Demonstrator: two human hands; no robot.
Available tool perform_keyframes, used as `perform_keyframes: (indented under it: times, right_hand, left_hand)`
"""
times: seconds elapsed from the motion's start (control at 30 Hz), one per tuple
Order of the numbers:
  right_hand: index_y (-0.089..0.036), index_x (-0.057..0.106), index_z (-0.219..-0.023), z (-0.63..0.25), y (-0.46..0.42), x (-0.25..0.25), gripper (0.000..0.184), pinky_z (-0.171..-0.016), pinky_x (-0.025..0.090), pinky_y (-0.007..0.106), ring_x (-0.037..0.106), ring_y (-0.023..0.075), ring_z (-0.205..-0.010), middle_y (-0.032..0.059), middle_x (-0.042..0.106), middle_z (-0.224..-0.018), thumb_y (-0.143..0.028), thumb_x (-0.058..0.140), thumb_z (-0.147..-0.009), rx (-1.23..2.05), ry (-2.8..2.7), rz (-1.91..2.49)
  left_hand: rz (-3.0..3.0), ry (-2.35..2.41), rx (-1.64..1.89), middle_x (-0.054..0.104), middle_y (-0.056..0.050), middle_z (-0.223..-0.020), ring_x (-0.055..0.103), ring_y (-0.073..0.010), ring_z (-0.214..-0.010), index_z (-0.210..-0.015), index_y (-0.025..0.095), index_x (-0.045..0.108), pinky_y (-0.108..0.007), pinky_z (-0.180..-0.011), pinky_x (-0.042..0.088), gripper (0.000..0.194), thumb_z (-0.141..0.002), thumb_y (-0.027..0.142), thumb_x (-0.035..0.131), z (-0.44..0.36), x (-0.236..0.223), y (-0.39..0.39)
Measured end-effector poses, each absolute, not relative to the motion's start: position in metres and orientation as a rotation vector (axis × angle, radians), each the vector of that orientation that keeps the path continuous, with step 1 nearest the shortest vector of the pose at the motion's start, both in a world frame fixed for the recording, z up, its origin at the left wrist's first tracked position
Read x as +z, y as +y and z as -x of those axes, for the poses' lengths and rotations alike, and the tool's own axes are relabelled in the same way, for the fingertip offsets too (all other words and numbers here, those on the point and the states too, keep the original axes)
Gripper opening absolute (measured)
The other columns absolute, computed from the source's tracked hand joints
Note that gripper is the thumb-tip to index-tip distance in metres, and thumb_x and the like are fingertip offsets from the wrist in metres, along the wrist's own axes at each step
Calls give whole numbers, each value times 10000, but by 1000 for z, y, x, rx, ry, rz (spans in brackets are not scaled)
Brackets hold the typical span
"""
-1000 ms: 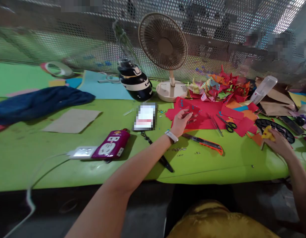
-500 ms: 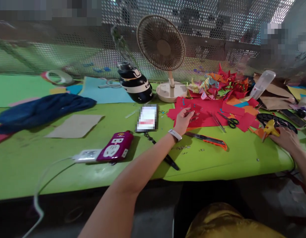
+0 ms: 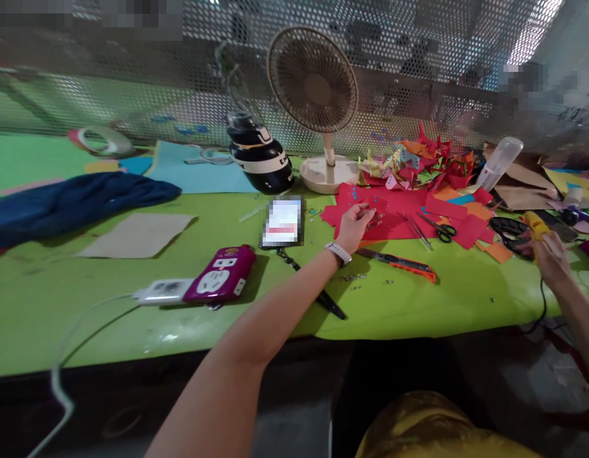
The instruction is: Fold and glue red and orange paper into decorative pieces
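My left hand [image 3: 355,226], with a white watch on the wrist, reaches far over the green table [image 3: 132,318] and pinches a small red paper piece [image 3: 374,208] lying on the red sheets [image 3: 394,219]. Far to the right, my right hand [image 3: 551,257] is closed round a yellow glue gun [image 3: 535,224], lifted just above the table with its black cord hanging below. An orange utility knife [image 3: 399,263] lies between the two hands. Black-handled scissors [image 3: 440,230] rest on the red paper.
A beige desk fan [image 3: 318,102] and a black-and-white bottle [image 3: 260,156] stand at the back. A phone [image 3: 282,221], a purple power strip [image 3: 218,283], a blue cloth [image 3: 79,203] and brown card [image 3: 135,234] lie left. A heap of folded coloured paper [image 3: 418,165] sits right.
My right hand has lifted the yellow glue gun off the table and moved it up and to the right. My left hand stays on the red paper piece.
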State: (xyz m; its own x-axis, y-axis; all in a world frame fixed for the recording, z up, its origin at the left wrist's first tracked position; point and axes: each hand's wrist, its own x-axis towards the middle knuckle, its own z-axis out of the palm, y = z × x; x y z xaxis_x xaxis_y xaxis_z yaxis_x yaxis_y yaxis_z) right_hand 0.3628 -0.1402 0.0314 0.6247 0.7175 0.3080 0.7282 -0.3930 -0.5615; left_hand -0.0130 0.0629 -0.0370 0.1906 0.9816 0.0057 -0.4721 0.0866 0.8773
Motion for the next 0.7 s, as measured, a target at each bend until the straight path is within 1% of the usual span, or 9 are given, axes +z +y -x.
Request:
perform_keyframes:
  times: [0.03, 0.07, 0.13, 0.23, 0.37, 0.43, 0.5, 0.6, 0.7]
  right_hand:
    - [-162, 586, -989, -353, -136, 35, 270, -613, 485, 327, 659, 213, -699, 153, 709, -904, -308, 449, -808, 210, -1078, 1999]
    - [-164, 590, -925, -341, -130, 37, 250, -560, 457, 309, 631, 194, -624, 126, 699, -797, -334, 463, -793, 342, -1031, 1846]
    - [-184, 589, -820, -312, -114, 40, 254, -478, 394, 270, 564, 158, -527, 55, 648, -634, -428, 545, -768, 475, -1034, 1634]
    - [-209, 579, -749, -260, -84, 38, 389, -421, 347, 218, 453, 97, -425, -39, 549, -491, -571, 707, -690, 606, -1108, 1478]
    - [-225, 554, -675, -195, -47, 26, 459, -372, 357, 231, 405, 89, -394, -56, 499, -463, -633, 762, -639, 903, -1333, 1354]
    - [-239, 558, -711, -173, -32, 15, 438, -385, 404, 245, 424, 96, -420, -57, 515, -512, -617, 770, -646, 1004, -1423, 1309]
    - [-257, 565, -764, -160, -20, 3, 416, -393, 427, 247, 426, 96, -434, -71, 507, -542, -633, 726, -686, 1035, -1435, 1281]
    - [-259, 575, -799, -153, -7, -12, 387, -384, 424, 262, 420, 108, -416, -74, 458, -504, -631, 668, -747, 1058, -1447, 1287]
    - [-259, 569, -808, -154, -2, -20, 374, -373, 419, 271, 426, 118, -405, -66, 464, -496, -604, 696, -740, 1069, -1444, 1303]
  left_hand:
    - [-896, 727, 1237, 716, -15, -791, 752, -185, -825, -939, 161, 556, -370, -861, 579, 196, -820, 104, 701, 13, -37, 63]
    - [-902, 726, 1233, 715, -16, -793, 751, -184, -831, -932, 160, 555, -366, -861, 578, 197, -819, 113, 708, 13, -37, 63]
    - [-919, 728, 1230, 717, -22, -807, 749, -185, -849, -926, 161, 553, -362, -862, 577, 215, -810, 143, 734, 14, -38, 63]
    - [-939, 740, 1230, 723, -36, -822, 747, -197, -866, -930, 160, 554, -371, -856, 579, 257, -790, 185, 768, 15, -38, 62]
    - [-954, 762, 1238, 731, -42, -830, 745, -198, -866, -955, 155, 569, -371, -853, 579, 279, -776, 206, 777, 17, -38, 61]
    - [-952, 775, 1248, 733, -33, -830, 744, -190, -856, -979, 157, 576, -362, -851, 581, 296, -770, 212, 778, 18, -37, 60]
    - [-948, 800, 1256, 736, -27, -834, 739, -185, -846, -995, 159, 581, -354, -838, 586, 324, -755, 223, 789, 20, -37, 59]
    - [-957, 831, 1261, 736, -21, -836, 728, -183, -853, -1009, 162, 594, -331, -803, 589, 369, -724, 252, 812, 22, -36, 56]
    - [-964, 826, 1260, 729, -12, -829, 721, -177, -849, -999, 167, 602, -316, -788, 585, 387, -705, 283, 825, 23, -36, 55]
